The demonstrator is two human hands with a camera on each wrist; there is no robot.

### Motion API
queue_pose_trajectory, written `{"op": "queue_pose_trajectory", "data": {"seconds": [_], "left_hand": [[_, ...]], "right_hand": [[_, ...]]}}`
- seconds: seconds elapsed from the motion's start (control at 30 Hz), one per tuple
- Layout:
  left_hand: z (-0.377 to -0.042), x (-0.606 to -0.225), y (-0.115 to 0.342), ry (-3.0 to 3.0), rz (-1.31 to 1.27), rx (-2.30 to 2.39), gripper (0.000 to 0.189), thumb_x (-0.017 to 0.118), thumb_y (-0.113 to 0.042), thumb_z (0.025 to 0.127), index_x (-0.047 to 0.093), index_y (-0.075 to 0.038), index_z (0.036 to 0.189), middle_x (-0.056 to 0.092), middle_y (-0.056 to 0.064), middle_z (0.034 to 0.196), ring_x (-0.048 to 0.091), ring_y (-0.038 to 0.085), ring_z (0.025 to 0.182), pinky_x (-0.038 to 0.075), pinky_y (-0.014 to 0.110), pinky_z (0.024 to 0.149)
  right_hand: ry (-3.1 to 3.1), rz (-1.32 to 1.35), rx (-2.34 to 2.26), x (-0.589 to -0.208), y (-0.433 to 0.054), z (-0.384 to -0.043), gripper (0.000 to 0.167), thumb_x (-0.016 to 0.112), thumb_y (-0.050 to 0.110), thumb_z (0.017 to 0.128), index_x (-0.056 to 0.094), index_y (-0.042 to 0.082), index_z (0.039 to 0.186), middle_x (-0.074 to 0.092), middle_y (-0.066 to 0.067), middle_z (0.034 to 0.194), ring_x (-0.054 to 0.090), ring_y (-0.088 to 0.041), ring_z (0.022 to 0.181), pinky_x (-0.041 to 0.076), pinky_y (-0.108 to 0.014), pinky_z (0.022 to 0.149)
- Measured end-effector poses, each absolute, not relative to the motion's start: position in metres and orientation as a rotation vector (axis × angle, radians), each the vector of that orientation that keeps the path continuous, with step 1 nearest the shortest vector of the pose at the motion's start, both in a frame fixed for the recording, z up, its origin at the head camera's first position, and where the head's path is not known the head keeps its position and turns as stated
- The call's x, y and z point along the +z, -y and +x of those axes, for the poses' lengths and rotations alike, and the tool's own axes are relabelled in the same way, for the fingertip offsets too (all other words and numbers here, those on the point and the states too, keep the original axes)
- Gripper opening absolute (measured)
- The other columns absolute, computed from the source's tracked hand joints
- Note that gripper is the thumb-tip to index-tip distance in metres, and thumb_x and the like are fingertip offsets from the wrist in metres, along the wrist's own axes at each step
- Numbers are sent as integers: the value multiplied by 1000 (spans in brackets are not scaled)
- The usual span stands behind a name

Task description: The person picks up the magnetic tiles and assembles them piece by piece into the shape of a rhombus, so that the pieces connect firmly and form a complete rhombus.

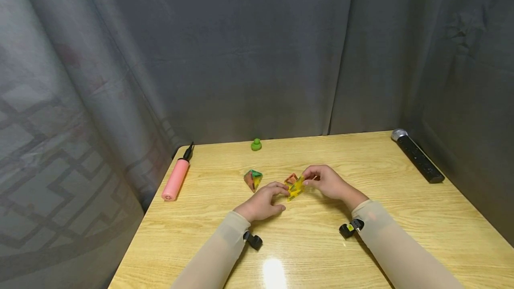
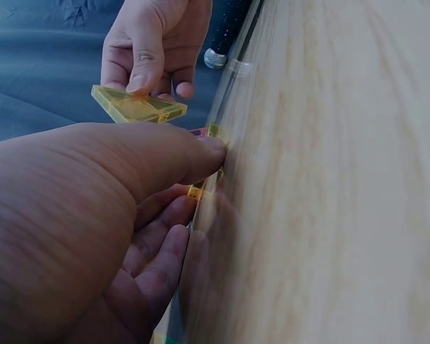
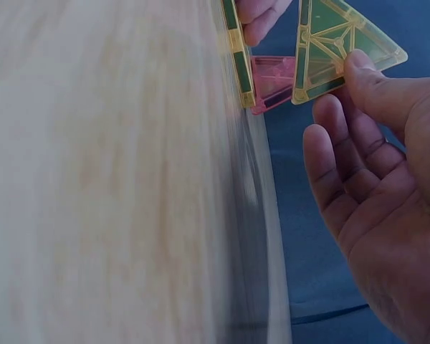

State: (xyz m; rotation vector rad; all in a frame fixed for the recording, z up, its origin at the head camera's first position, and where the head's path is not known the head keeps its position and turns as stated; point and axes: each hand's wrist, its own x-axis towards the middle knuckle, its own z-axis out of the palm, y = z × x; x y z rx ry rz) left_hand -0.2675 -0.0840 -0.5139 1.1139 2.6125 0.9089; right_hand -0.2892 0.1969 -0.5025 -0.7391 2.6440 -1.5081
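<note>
My right hand (image 1: 328, 183) pinches a yellow translucent triangular magnetic tile (image 3: 330, 54) between thumb and fingers, tilted above the table. A second yellow tile (image 3: 238, 61) lies low on the tabletop, touched by the fingertips of my left hand (image 1: 262, 202). In the head view, the left thumb stands apart from that tile. Just behind the yellow tiles is a red triangular tile (image 1: 291, 178), pinkish in the right wrist view and partly covered. Left of these sits a piece built of several coloured tiles (image 1: 253, 179), with green, red and yellow faces.
A pink hand pump (image 1: 176, 179) with a black nozzle lies along the table's left side. At the back edge stands a small green rounded object (image 1: 256, 145). A black microphone (image 1: 417, 157) lies at the right. Grey curtains (image 1: 241, 57) hang around the wooden table (image 1: 192, 244).
</note>
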Motion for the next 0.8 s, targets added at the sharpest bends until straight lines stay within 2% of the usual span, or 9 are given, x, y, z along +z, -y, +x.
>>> {"op": "queue_pose_trajectory", "data": {"seconds": [0.8], "left_hand": [[-269,-516,84,-2613,1103,911,40,75,-16,99,66,-11,138,53,-4,150,47,16,142,38,33,118]], "right_hand": [[-2628,-742,-1475,-509,-193,-288,8,78,10,95,77,15,100,72,2,95,63,-19,87,53,-33,75]]}}
